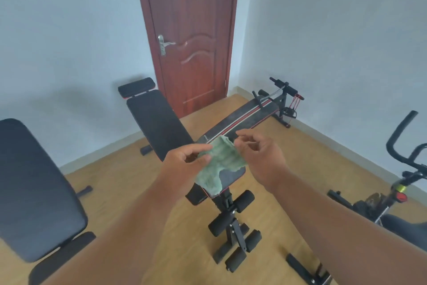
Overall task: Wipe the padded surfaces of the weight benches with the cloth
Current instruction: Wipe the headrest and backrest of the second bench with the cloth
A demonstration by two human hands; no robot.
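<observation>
Both forearms reach forward from the bottom of the view, and the two hands meet in the air above the middle weight bench. The left hand (184, 160) has its grip closed on the left edge of a green cloth (218, 162), thumb and fingers pinching the fabric. The right hand (258, 150) pinches the cloth's upper right corner between thumb and forefinger, its other fingers curled loosely. The cloth is stretched between the two grips and its lower part hangs crumpled, held clear above the seat pad of the middle bench (231, 176), not touching it as far as can be told. Below that seat stand the bench's black foam leg rollers (233, 227) on a dark frame. At the near left is a second bench with a broad black padded back (34, 192), tilted upward. At the near right edge stands an exercise bike (404, 180) with curved black handlebars. Beyond the hands, the middle bench's long inclined backrest (159, 123) rises toward a separate black headrest pad (136, 87). To its right a flat bench with red and white stripes (245, 116) runs toward the corner, with handles and red cords at its far end. All stand on a wooden floor (129, 176). Behind them is a closed reddish-brown door (191, 30) with a silver handle, set in pale walls.
</observation>
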